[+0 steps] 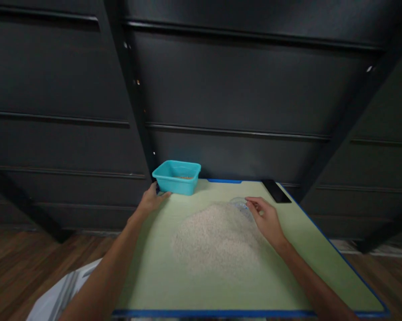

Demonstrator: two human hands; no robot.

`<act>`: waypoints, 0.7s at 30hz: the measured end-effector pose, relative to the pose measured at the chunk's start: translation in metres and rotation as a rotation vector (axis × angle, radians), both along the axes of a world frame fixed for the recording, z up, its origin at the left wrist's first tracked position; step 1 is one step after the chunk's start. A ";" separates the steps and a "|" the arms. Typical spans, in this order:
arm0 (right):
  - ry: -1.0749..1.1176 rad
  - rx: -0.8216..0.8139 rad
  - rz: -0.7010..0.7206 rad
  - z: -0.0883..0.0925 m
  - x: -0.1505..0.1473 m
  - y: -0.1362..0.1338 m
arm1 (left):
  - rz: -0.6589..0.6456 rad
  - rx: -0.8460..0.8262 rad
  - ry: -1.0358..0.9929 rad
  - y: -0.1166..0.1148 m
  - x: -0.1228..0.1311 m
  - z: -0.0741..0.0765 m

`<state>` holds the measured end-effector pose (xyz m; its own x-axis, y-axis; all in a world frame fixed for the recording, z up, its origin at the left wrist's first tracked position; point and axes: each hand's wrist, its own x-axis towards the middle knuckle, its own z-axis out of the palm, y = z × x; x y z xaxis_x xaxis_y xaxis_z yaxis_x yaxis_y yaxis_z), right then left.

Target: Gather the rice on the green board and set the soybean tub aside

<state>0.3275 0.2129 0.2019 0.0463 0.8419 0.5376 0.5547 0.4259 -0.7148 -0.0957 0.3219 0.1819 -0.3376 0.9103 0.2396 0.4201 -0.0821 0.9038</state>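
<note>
A wide heap of white rice (217, 238) lies spread on the pale green tabletop (160, 276). My right hand (267, 219) rests at the heap's far right edge, its fingers on a clear plastic container (241, 206) that is partly sunk in the rice. My left hand (152, 198) lies at the table's far left corner, touching the near left base of a turquoise plastic tub (177, 177). A thin layer of brownish grains shows in the tub's bottom.
A black flat phone-like object (276, 191) lies at the table's far right corner. The table has a blue rim (221, 313). Dark panelled wall stands right behind it. A white object (58, 296) sits on the wooden floor at lower left.
</note>
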 end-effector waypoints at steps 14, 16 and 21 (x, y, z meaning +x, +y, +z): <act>0.459 -0.035 -0.135 -0.039 0.038 0.053 | -0.330 -0.156 0.494 -0.143 0.087 0.010; 0.438 -0.047 -0.112 -0.043 0.027 0.056 | -0.358 -0.183 0.559 -0.139 0.100 0.011; 0.395 -0.093 -0.032 -0.043 0.002 0.056 | -0.408 -0.188 0.593 -0.121 0.127 0.014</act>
<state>0.3292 0.2694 0.1593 0.2612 0.8807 0.3952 0.2420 0.3366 -0.9100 0.0311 0.2011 0.1958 0.1741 0.9792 0.1045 0.8108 -0.2028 0.5491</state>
